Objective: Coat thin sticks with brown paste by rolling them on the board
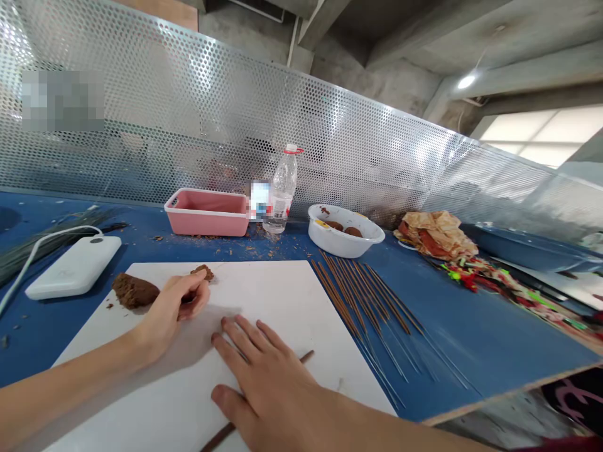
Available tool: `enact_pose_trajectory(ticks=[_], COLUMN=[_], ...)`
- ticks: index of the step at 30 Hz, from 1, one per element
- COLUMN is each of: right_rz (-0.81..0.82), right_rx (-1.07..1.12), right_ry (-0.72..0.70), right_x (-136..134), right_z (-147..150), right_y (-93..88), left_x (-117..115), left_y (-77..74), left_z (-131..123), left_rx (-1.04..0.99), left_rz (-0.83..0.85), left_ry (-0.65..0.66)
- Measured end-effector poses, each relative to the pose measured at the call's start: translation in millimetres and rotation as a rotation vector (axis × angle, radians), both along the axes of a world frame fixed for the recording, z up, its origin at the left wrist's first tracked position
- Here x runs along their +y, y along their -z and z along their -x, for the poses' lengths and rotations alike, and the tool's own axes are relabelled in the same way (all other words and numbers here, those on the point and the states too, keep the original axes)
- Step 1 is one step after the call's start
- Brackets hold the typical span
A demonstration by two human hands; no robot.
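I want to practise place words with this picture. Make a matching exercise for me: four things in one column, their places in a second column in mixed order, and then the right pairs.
Things
1. right hand
2. brown paste lump
3. white bowl
4. pink tray

Places
A. by the mesh wall, left of the water bottle
B. on the far left corner of the white board
C. flat on a thin stick
D. on the blue table, behind the coated sticks

Pairs: 1-C, 2-B, 3-D, 4-A
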State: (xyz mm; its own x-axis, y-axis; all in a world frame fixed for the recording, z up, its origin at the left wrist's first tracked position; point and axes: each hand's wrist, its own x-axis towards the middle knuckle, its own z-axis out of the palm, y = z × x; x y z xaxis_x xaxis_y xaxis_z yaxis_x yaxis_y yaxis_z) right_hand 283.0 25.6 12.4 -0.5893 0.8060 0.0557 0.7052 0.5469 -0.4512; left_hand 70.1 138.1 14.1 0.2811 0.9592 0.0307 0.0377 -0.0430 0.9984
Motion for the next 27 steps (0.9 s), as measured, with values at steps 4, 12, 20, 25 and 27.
enact_pose_trajectory(ticks=[4,12,20,25,27], right_rz=[-0.038,0.012,-0.254,-0.357,-0.431], right_rx=[0.005,0.077,0.357,0.180,0.147], right_ry=[0.013,-0.050,0.152,0.223,0.233], right_x=[29,69,8,-49,-60], right_z=[8,3,-70,-92,-95], right_y=[4.0,-13.3,-25.0,9.0,20.8], left_x=[0,-1,2,0,-1], left_y=[-0.6,-5.9,-1.1,-1.4,-1.6], left_z=[-2,-4,0,1,1], left_rx=[-0.008,-0.006,0.031,0.063,0.070], left_rz=[0.008,0.023,0.038,0.011,0.013], left_ry=[-0.012,-0.029,-0.011,0.015,0.009])
